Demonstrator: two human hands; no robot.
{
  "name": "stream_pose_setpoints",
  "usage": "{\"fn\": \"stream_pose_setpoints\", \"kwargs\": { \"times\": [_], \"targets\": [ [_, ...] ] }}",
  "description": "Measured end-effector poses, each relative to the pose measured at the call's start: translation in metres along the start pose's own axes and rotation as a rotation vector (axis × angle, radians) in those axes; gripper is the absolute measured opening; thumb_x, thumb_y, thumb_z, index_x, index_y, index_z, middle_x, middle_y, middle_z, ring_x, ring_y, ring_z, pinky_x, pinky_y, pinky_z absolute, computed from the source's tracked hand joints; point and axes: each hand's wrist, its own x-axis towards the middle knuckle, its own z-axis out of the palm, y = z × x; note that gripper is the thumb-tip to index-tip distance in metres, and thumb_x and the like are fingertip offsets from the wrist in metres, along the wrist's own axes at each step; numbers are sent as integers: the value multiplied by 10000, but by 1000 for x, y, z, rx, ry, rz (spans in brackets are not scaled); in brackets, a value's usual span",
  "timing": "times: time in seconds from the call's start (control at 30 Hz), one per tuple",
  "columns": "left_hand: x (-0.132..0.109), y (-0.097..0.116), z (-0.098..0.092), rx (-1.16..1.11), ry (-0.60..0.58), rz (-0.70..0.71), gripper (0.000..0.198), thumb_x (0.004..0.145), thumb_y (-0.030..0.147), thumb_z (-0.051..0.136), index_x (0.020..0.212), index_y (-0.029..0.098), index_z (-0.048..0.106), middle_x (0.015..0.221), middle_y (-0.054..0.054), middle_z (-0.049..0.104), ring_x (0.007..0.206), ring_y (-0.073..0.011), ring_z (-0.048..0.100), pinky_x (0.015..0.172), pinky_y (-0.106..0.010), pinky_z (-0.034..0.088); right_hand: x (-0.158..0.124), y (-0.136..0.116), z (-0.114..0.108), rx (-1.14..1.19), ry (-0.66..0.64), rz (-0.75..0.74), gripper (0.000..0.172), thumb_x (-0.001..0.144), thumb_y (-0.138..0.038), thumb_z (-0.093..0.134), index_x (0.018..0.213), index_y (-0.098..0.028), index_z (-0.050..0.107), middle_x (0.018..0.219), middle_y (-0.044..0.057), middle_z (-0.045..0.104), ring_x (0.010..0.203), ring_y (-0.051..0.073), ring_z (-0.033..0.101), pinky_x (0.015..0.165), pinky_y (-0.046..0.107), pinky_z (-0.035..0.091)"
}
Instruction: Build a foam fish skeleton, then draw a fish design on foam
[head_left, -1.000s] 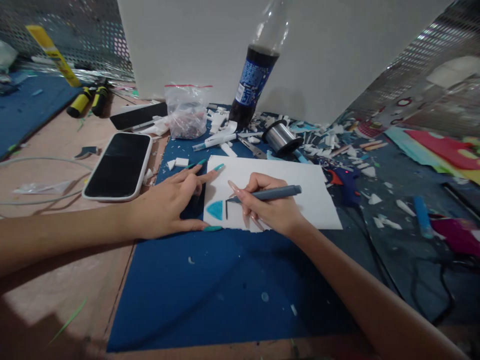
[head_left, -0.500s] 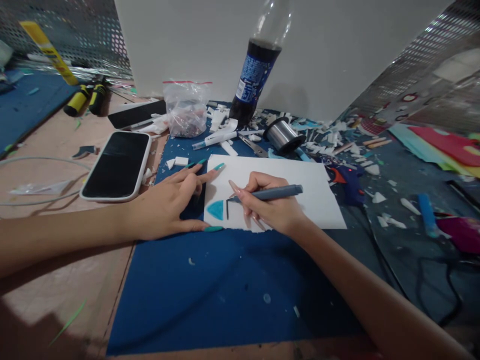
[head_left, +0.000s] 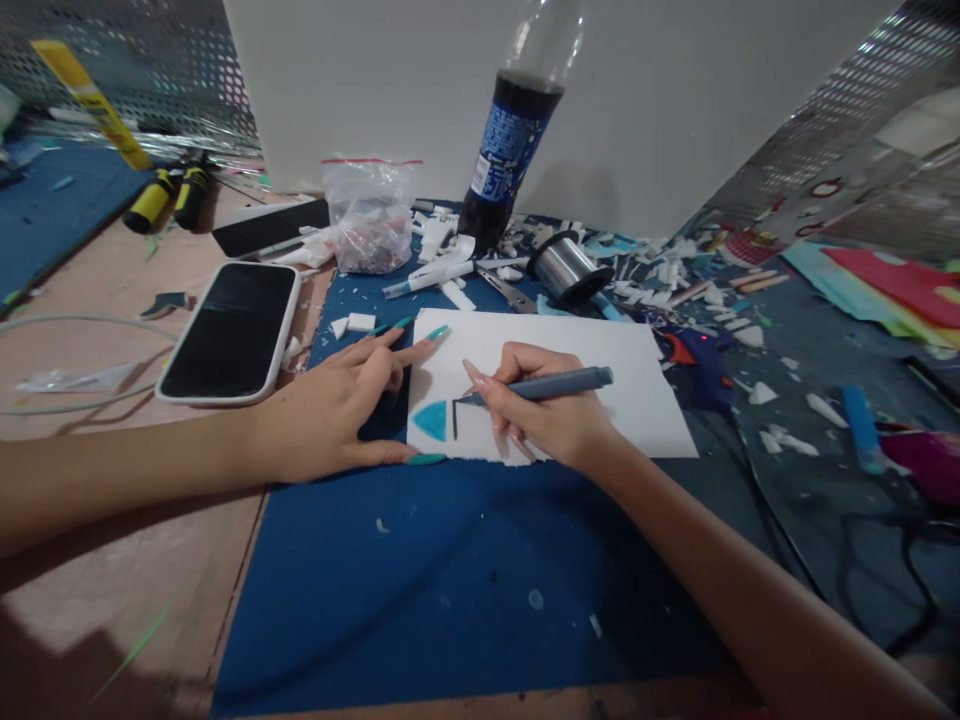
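Observation:
A white sheet of paper (head_left: 630, 400) lies on the dark blue mat (head_left: 420, 580). Near its left edge is a blue rounded shape (head_left: 431, 421), with a short black line beside it. My right hand (head_left: 544, 405) pinches a grey marker (head_left: 566, 384), its tip at the upper end of that black line. Spread at the paper's left edge, my left hand (head_left: 352, 400) rests with thumb and a finger on the sheet. Its green nails show; the other fingers reach onto the mat.
Left of the mat lies a phone (head_left: 231, 333). Behind the paper stand a bottle of dark drink (head_left: 506, 150) and a zip bag (head_left: 371, 220), with a wire spool (head_left: 568, 268) and white scraps around. A blue glue gun (head_left: 705, 365) with a black cord lies right.
My right hand and the marker have shifted very slightly right, and a short stroke now runs right from the black line's top. My left hand stays in place.

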Motion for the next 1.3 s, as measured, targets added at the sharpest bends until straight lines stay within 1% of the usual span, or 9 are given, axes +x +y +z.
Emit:
{"fn": "stream_pose_setpoints", "kwargs": {
  "times": [0.17,0.3,0.4,0.53,0.7,0.9,1.1,1.23,1.3],
  "targets": [
    [0,0,0,2,1,9,729,827,609,542,1336,195,222,1529,-175,293,1423,-367,237,1038,-553,418,0,0,0,30,-15,-12,348,867,-289,626,601,-207,416,434,-72,490,384,83,519,434,215,430],
    [-1,0,1,0,3,8,699,825,607,546,1305,200,243,1530,-175,291,1427,-360,232,1029,-548,430,0,0,-1,18,-14,-30,352,875,-281,617,597,-204,416,442,-69,505,366,76,513,441,220,439],
    [-1,-1,1,2,5,6,669,827,608,542,1278,209,253,1535,-158,289,1431,-350,225,1045,-544,419,0,1,-1,27,-17,-30,354,875,-276,618,595,-203,414,440,-70,502,373,75,518,440,217,431],
    [-1,-1,1,20,-2,5,682,822,627,534,1274,204,246,1543,-161,267,1423,-363,241,1036,-550,426,0,0,-1,12,-24,-13,358,867,-272,628,589,-201,414,441,-68,506,376,69,496,422,209,401],
    [0,0,0,14,-12,-8,697,821,641,522,1291,207,246,1538,-160,281,1424,-366,237,1026,-555,433,1,-1,-2,-8,-42,-24,370,864,-271,629,575,-199,411,438,-68,509,367,61,488,441,211,421],
    [0,-1,1,-3,0,8,706,823,637,523,1305,197,253,1531,-170,292,1422,-362,243,1051,-548,412,0,-1,-4,-30,-74,-17,375,867,-283,620,574,-203,400,429,-69,506,342,57,479,386,200,375],
    [0,-1,1,-4,1,7,717,822,631,532,1316,197,246,1524,-167,309,1422,-355,247,1064,-547,402,0,-1,-5,35,-130,-38,377,875,-265,606,577,-204,382,414,-76,507,370,70,547,436,204,432],
    [0,-1,1,-10,8,4,656,819,630,536,1255,202,295,1534,-156,292,1426,-358,232,1060,-550,406,1,-2,-5,24,-144,-27,368,871,-258,599,574,-208,388,413,-65,525,363,72,529,409,203,418],
    [0,-1,1,-5,6,8,646,827,617,536,1258,203,291,1535,-157,290,1426,-357,234,1059,-549,407,1,-3,-5,21,-152,-20,357,862,-248,603,571,-204,401,422,-60,540,351,65,516,389,195,398]
  ]
}}
